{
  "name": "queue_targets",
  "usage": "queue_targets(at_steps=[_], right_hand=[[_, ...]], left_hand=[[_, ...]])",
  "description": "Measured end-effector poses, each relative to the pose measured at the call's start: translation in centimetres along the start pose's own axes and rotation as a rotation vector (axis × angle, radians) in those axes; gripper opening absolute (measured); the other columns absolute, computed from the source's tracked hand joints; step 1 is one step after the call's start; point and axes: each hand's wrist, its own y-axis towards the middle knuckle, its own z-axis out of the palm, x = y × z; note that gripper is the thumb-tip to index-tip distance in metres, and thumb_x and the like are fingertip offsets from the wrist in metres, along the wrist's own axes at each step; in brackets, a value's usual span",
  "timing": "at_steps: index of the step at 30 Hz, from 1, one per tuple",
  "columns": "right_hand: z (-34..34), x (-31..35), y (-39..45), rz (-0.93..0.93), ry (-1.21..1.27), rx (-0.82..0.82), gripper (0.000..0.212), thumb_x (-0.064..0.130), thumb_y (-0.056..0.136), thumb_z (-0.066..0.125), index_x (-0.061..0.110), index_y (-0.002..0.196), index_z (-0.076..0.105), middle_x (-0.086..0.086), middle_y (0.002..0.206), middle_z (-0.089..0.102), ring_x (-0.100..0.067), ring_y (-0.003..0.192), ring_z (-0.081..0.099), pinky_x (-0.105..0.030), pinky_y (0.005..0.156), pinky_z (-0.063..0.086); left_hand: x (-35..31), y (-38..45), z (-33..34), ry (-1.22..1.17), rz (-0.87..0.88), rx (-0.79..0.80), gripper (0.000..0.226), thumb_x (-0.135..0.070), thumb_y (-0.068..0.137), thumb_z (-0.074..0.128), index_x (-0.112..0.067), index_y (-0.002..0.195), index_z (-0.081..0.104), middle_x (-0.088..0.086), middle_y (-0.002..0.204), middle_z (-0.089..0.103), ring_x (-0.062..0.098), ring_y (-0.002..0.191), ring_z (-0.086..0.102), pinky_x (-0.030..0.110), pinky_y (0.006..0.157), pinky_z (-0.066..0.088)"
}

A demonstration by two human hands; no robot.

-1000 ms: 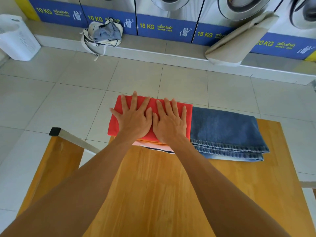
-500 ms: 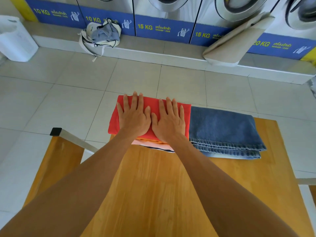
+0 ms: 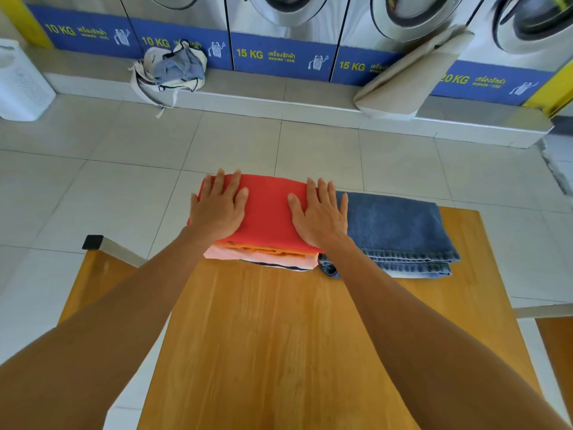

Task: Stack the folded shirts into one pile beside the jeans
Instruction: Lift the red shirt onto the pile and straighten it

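While both palms lie flat, the fingers [image 3: 321, 193] of the right hand [image 3: 319, 214] stretch forward and slightly spread, gripping nothing, just pressing down on the right end of the red shirt [image 3: 268, 212]. Its little finger reaches over the shirt's right edge, at the border with the jeans [image 3: 400, 231]. The left hand [image 3: 218, 207] rests the same way on the left end of the red shirt, fingers extended and close together, thumb angled inward, nothing clasped. A bare strip of red cloth shows between the two hands.

That red shirt tops the pile of folded shirts [image 3: 263, 252]: below its near edge an orange layer shows, then a pale pink one, then a white layer with a dark stripe at the bottom. The pile sits at the far edge of the wooden table [image 3: 279, 336], its left end hanging slightly past the table's corner. The folded jeans lie just beside the pile on its right, touching it, their stitched hems facing the person.

Both bare forearms run from the lower corners up to the pile. Beyond the table lies a pale tiled floor [image 3: 93, 187], and along the far wall stands a row of washing machines [image 3: 279, 13] with blue labels reading 10 KG, 15 KG and 20 KG. A cloth bag [image 3: 172, 71] sits on the step below them, a beige folded board [image 3: 409, 79] leans against the machines, and a white laundry basket [image 3: 21, 85] stands at far left.
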Motion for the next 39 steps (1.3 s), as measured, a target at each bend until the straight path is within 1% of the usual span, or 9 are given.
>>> queue_targets(at_steps=[6, 8, 10, 13, 15, 20, 25, 32, 39], right_hand=[[-0.7, -2.0, 0.0, 0.178, 0.070, 0.110, 0.080, 0.069, 0.093, 0.003, 0.022, 0.158, 0.002, -0.007, 0.165, 0.002, -0.026, 0.151, -0.010, -0.059, 0.111, -0.019], [-1.4, -2.4, -0.3, 0.238, 0.096, -0.036, 0.078, 0.063, 0.097, 0.010, 0.011, 0.152, 0.026, -0.013, 0.159, 0.026, -0.030, 0.149, 0.012, -0.060, 0.116, -0.003], [-2.1, -2.7, -0.9, 0.325, 0.156, -0.219, 0.071, 0.060, 0.099, 0.016, 0.006, 0.128, 0.051, -0.016, 0.131, 0.058, -0.035, 0.128, 0.046, -0.057, 0.108, 0.026], [-2.3, -2.2, -1.2, 0.435, 0.345, -0.095, 0.081, 0.072, 0.092, 0.009, 0.010, 0.116, 0.056, -0.011, 0.101, 0.063, -0.032, 0.095, 0.060, -0.047, 0.081, 0.045], [-1.7, -1.8, -1.1, 0.417, 0.376, -0.007, 0.079, 0.073, 0.092, 0.012, 0.011, 0.112, 0.057, -0.008, 0.097, 0.060, -0.027, 0.087, 0.056, -0.042, 0.075, 0.043], [-0.3, -2.3, -0.7, 0.369, 0.465, -0.071, 0.054, 0.061, 0.100, 0.025, 0.016, 0.092, 0.054, 0.000, 0.087, 0.059, -0.024, 0.082, 0.057, -0.038, 0.069, 0.043], [0.2, -2.7, -0.3, 0.402, 0.413, -0.127, 0.051, 0.056, 0.102, 0.026, 0.019, 0.086, 0.057, 0.002, 0.080, 0.057, -0.021, 0.076, 0.055, -0.037, 0.067, 0.040], [-1.0, -2.5, 1.2, 0.349, 0.409, -0.275, 0.050, 0.068, 0.093, 0.039, 0.020, 0.097, 0.052, 0.003, 0.085, 0.059, -0.019, 0.075, 0.055, -0.035, 0.063, 0.042], [-1.7, -2.6, 3.2, 0.313, 0.383, -0.222, 0.033, 0.043, 0.104, 0.037, 0.016, 0.089, 0.051, 0.002, 0.074, 0.055, -0.025, 0.077, 0.059, -0.035, 0.061, 0.041]], left_hand=[[0.5, 0.1, -0.9, -0.355, -0.118, 0.031, 0.059, -0.049, 0.101, 0.011, -0.025, 0.155, 0.002, 0.003, 0.164, 0.005, 0.027, 0.150, 0.009, 0.052, 0.119, 0.014], [0.9, 0.2, -1.8, -0.515, -0.267, 0.028, 0.061, -0.053, 0.100, 0.011, -0.026, 0.155, 0.005, 0.006, 0.162, 0.015, 0.031, 0.147, 0.019, 0.050, 0.118, 0.019], [1.6, 0.0, -2.5, -0.589, -0.416, 0.005, 0.064, -0.056, 0.099, 0.014, -0.021, 0.152, 0.022, 0.013, 0.153, 0.035, 0.037, 0.136, 0.037, 0.051, 0.110, 0.031], [2.0, -0.6, -2.2, -0.706, -0.513, 0.025, 0.065, -0.061, 0.096, 0.027, -0.017, 0.136, 0.051, 0.010, 0.123, 0.057, 0.032, 0.105, 0.054, 0.043, 0.090, 0.045], [1.9, -0.6, -1.9, -0.827, -0.577, 0.008, 0.061, -0.062, 0.094, 0.037, -0.019, 0.133, 0.056, 0.006, 0.115, 0.059, 0.028, 0.098, 0.054, 0.041, 0.085, 0.045], [2.2, 0.0, -1.9, -0.950, -0.695, -0.180, 0.050, -0.056, 0.082, 0.066, -0.021, 0.118, 0.067, 0.003, 0.119, 0.065, 0.022, 0.096, 0.055, 0.037, 0.085, 0.046], [2.2, 0.3, -1.6, -0.908, -0.726, -0.262, 0.049, -0.053, 0.084, 0.065, -0.021, 0.120, 0.066, 0.005, 0.121, 0.065, 0.025, 0.105, 0.059, 0.039, 0.088, 0.047], [1.3, 1.8, -2.6, -0.762, -0.606, -0.312, 0.045, -0.055, 0.089, 0.054, -0.018, 0.109, 0.070, -0.001, 0.099, 0.064, 0.020, 0.084, 0.054, 0.033, 0.073, 0.043], [1.9, 3.1, -2.8, -0.934, -0.768, -0.353, 0.029, -0.046, 0.085, 0.067, -0.025, 0.106, 0.072, 0.001, 0.113, 0.068, 0.019, 0.090, 0.056, 0.034, 0.084, 0.048]])
